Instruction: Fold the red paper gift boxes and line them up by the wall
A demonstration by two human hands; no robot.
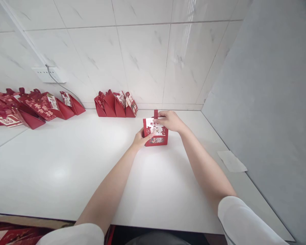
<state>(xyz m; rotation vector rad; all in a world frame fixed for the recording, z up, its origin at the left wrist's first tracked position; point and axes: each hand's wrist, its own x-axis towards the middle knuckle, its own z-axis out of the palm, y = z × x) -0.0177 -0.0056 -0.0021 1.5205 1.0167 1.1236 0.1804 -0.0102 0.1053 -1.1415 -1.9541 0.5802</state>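
Note:
A red gift box (pixel 158 140) with a printed white front panel and a small clear window stands upright on the white table. My left hand (pixel 140 139) grips its left side, thumb across the front and the other fingers hidden behind. Up at the top edge, my right hand (pixel 169 120) pinches the box beside the red strap (pixel 156 113) that sticks up there. Part of the top right of the panel is covered by that hand.
Several red triangular boxes (pixel 116 106) stand in a row against the tiled wall. More red boxes (pixel 38 105) crowd the far left, below a wall socket (pixel 49 75) with a grey cable. A white paper (pixel 232 161) lies by the grey panel (pixel 267 102) on the right.

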